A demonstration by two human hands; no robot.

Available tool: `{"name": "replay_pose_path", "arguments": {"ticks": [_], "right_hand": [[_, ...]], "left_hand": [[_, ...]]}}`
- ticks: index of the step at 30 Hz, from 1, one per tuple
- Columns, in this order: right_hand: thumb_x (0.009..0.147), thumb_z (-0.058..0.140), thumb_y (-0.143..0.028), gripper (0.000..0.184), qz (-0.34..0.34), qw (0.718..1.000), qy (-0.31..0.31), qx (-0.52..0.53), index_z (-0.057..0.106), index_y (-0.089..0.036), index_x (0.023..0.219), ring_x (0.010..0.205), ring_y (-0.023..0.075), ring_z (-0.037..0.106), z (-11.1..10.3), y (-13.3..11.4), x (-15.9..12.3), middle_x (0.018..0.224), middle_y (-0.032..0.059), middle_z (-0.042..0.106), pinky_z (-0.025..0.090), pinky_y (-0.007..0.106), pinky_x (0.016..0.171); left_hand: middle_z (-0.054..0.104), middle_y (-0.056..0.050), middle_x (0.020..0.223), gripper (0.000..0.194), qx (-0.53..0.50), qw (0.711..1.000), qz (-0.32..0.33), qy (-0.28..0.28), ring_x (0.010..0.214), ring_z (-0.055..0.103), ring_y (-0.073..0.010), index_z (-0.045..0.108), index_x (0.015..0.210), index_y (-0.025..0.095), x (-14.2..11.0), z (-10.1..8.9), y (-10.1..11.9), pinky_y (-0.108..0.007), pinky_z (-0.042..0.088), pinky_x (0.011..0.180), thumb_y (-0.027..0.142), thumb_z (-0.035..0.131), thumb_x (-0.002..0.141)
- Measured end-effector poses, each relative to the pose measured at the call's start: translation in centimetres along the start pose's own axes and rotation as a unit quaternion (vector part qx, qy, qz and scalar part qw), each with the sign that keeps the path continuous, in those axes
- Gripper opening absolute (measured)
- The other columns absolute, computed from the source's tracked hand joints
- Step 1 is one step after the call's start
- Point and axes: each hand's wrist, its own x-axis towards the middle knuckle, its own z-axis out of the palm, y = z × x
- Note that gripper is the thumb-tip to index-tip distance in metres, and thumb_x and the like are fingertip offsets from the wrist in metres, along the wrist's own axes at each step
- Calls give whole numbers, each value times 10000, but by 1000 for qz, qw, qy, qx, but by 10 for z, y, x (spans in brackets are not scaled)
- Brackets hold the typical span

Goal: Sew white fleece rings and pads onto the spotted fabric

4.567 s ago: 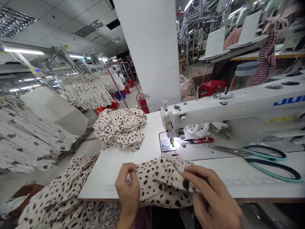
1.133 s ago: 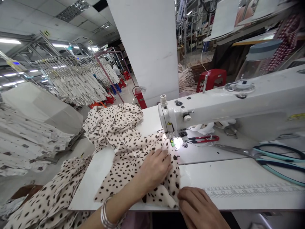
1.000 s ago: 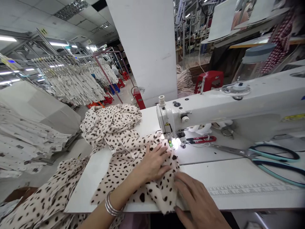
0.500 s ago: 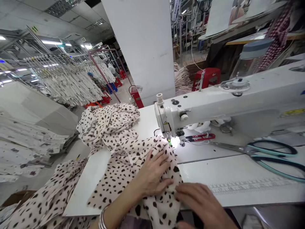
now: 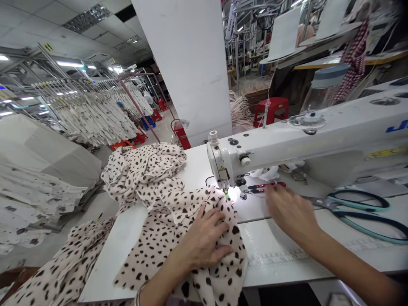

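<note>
My left hand [image 5: 207, 240] lies flat on the spotted cloth [image 5: 159, 238], fingers stretched out and slightly apart. The cloth's upper edge runs to the lit needle area of the white sewing machine [image 5: 219, 165]. To the right of the needle, my right hand [image 5: 288, 208] has its curled fingers at the red handle of the thread snips [image 5: 259, 187]. Its fingertips are partly hidden, but they seem closed on the handle. The snips lie on the machine bed, blades toward the needle.
Large scissors with teal-and-black handles [image 5: 357, 208] lie right of my right hand. A printed ruler scale [image 5: 280, 260] runs along the table's front. More spotted cloth [image 5: 143, 165] is heaped at the table's far left. Behind stand a white pillar [image 5: 188, 63] and a red stool [image 5: 276, 111].
My right hand has left the cloth's right edge and moved up and right to the thread snips. My left hand stays on the cloth. The view has shifted slightly.
</note>
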Motion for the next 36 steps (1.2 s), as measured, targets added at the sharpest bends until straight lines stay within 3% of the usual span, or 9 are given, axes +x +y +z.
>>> {"name": "replay_pose_path", "arguments": {"ticks": [3, 5, 8, 11, 16, 20, 26, 31, 36], "right_hand": [[904, 369, -81, 280, -39, 999, 14, 11, 626, -81, 1014, 741, 278, 646, -6, 12, -9, 921, 193, 637, 336, 273, 460], [926, 395, -120, 267, -121, 991, -3, 48, 632, -146, 1045, 746, 205, 632, -3, 11, -9, 952, 124, 637, 394, 257, 518], [931, 381, -114, 350, -242, 965, -30, 100, 612, -203, 1180, 705, 146, 591, 8, 5, -3, 908, 63, 622, 393, 232, 545], [933, 359, -101, 413, -328, 934, -45, 133, 586, -210, 1260, 662, 133, 550, 16, 6, 10, 847, 45, 608, 348, 237, 540], [915, 371, -106, 378, -415, 894, -56, 160, 649, -216, 1148, 557, 113, 421, 21, 11, 19, 685, 0, 534, 237, 259, 509], [879, 387, -96, 376, -431, 885, -58, 167, 626, -192, 1153, 552, 126, 393, 24, 10, 11, 678, 4, 532, 195, 289, 504], [830, 419, -75, 382, -427, 875, -88, 211, 591, -158, 1160, 635, 145, 510, 23, 5, 0, 765, 27, 622, 285, 298, 560], [819, 446, -112, 365, -446, 861, -97, 224, 593, -181, 1146, 605, 152, 517, 21, 1, -7, 718, 10, 609, 291, 302, 541], [869, 380, -65, 343, -387, 894, -19, 224, 596, -189, 1105, 637, 143, 570, 26, 4, -5, 734, 9, 625, 356, 281, 584]], "left_hand": [[654, -80, 1128, 181, -20, 1000, 0, 19, 1146, 576, -252, 653, 1000, 174, 9, -8, -5, -592, 259, 1152, 324, 608, 908], [680, -72, 1066, 151, -24, 998, 1, 54, 1061, 613, -217, 659, 993, 162, 17, -13, -12, -519, 355, 1120, 221, 531, 940], [675, -88, 1133, 240, -12, 997, 9, 78, 1089, 601, -221, 649, 1072, 150, 29, -15, -24, -423, 485, 1008, 105, 463, 926], [655, -91, 1188, 240, 5, 998, 17, 67, 1117, 592, -231, 645, 1091, 157, 36, -12, -33, -407, 505, 986, 115, 480, 921], [641, -88, 1140, 177, -9, 996, 20, 82, 1096, 580, -212, 623, 1051, 166, 39, -5, -35, -370, 501, 977, 155, 494, 930], [602, -93, 1159, 259, -9, 996, 26, 81, 1081, 558, -211, 561, 1168, 186, 40, -4, -34, -382, 499, 952, 140, 469, 931], [578, -102, 1197, 261, -10, 997, 26, 74, 1160, 511, -233, 587, 1154, 189, 39, -4, -31, -403, 456, 1005, 141, 449, 938], [580, -98, 1182, 286, -27, 997, 33, 65, 1150, 515, -228, 582, 1167, 191, 35, -4, -27, -399, 451, 1011, 123, 462, 916], [565, -113, 1211, 331, -36, 997, 31, 62, 1174, 497, -238, 521, 1223, 186, 36, -3, -26, -423, 428, 1032, 109, 433, 914]]}}
